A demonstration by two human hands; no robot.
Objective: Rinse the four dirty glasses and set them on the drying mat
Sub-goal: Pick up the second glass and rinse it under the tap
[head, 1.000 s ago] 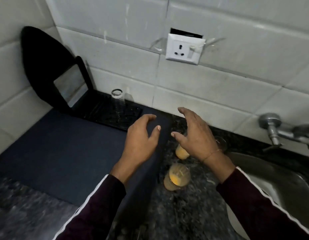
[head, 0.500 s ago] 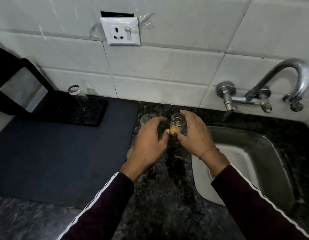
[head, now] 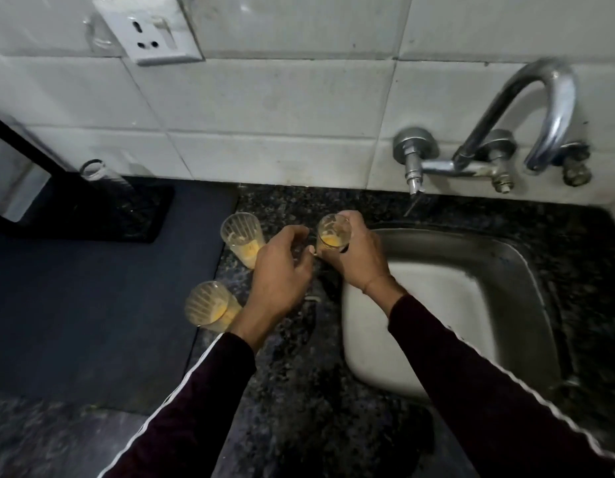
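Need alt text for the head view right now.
The right hand grips a dirty glass beside the sink; the left hand hovers next to it, holding nothing visible. Two more dirty glasses stand by the dark mat.

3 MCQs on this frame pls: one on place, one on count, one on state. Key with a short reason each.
1. Where does the clear, clean-looking glass stand?
A. in the sink
B. at the back left, on the black tray by the wall
C. under the tap

2. How many glasses with yellow residue show?
A. one
B. three
C. five

3. What is the right hand doing?
A. gripping a dirty glass
B. turning the tap
C. resting flat on the mat

Key:
1 B, it stands on the black tray, far from the sink.
2 B, one held, two on the counter.
3 A, its fingers curl round the held glass.
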